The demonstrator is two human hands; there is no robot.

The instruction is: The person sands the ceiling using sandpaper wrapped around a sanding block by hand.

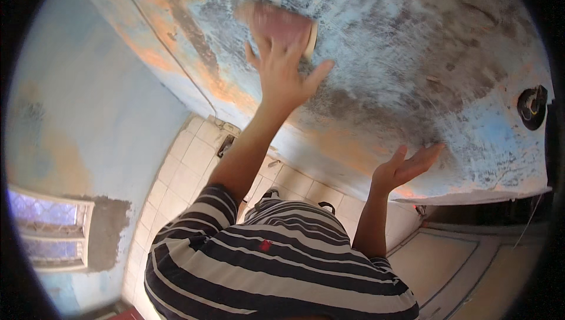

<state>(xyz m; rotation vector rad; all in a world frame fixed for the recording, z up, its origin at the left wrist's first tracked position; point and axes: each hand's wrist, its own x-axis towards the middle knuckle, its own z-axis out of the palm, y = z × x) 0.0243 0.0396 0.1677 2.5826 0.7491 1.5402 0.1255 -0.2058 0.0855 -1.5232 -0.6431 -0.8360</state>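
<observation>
In the head view, the left hand (283,64) is raised with fingers spread, pressing a reddish sanding block (282,23) flat against the scraped blue wall (412,55); the block sits under and just above its fingertips and looks blurred. The right hand (403,167) is lower and well apart from it, open and empty, fingertips at the wall. A dark round socket hole (532,107) lies beyond the right hand. A striped shirt (265,261) fills the space below both hands, and a window (50,232) sits far off beside the left arm.

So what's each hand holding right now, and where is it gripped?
The left hand presses a reddish sanding block flat against the wall, palm over its back. The right hand is open and holds nothing.
</observation>
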